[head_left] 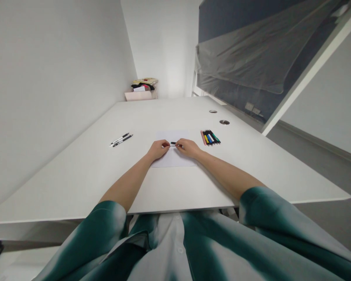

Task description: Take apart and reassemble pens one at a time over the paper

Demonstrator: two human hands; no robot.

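Observation:
Over a white sheet of paper my two hands meet almost fingertip to fingertip. My left hand is closed in a pinch at one end of a thin dark pen-like stick. At its other end, the fingers of my right hand are pinched too. A short black piece shows just behind the stick; whether it lies on the paper or is held, I cannot tell. The fingers hide most of both pieces.
Black-and-white pens lie on the white table at left. Several coloured markers lie side by side at right. Two round metal grommets sit farther back. A pinkish box with cloth items stands at the far end.

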